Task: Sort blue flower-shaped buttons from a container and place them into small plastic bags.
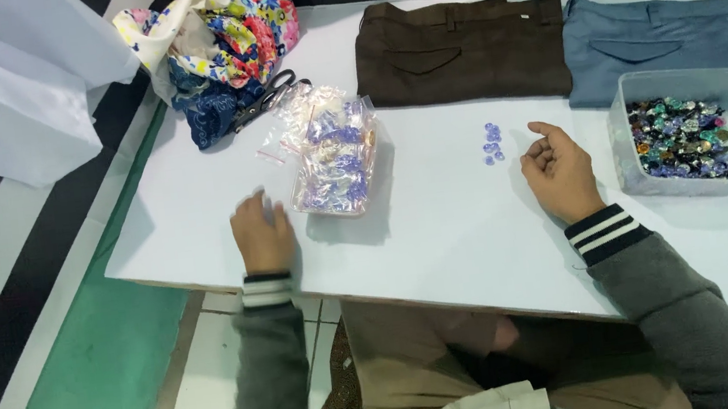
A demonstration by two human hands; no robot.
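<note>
Fabric scraps (215, 42) and scissors (263, 99) up left on the white worktop (440, 223). Left hand (262, 234) lies flat, empty, just beside the clear bag of buttons (334, 151). Loose blue buttons (492, 143) sit near the right hand (559, 171), loosely curled, holding nothing. Button tub (697, 131) far right.

A single head camera is looking steeply down from close above the seated person, facing forward across the white table (440, 223) toward its far edge.
</note>
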